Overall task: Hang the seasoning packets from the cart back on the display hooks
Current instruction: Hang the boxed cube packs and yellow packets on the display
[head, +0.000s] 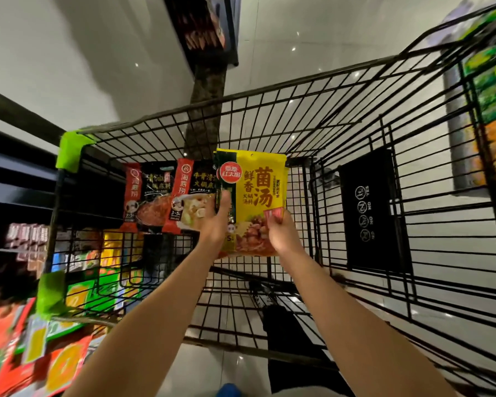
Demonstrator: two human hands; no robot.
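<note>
Both hands reached into a black wire cart (355,116) seen from above. The right hand (284,236) gripped the lower right corner of a yellow packet (258,196), fingers curled round its edge, holding it upright over the basket with its printed face toward the camera. The left hand (216,222) held the same packet's left side, thumb pressed flat on the front along a dark green strip; the other fingers were hidden behind, so how far they curled could not be told. More packet edges showed just behind the yellow one at its upper left, as though it fronted a thin stack, though the count was unclear. Left of it, two more packets stood against the cart's front wall: a red-and-black packet (148,196) and, overlapping it on the right, a red-and-white packet (188,199), whose right edge was covered by the left hand and the yellow packet. Green corner guards (70,150) capped the cart's left corners. A black panel (370,207) with white symbols hung on the cart's right wall. Outside the cart on the left, blurred shelves (20,325) held rows of bright packets, and more goods (490,90) showed at the upper right. The floor (298,32) was pale and glossy.
</note>
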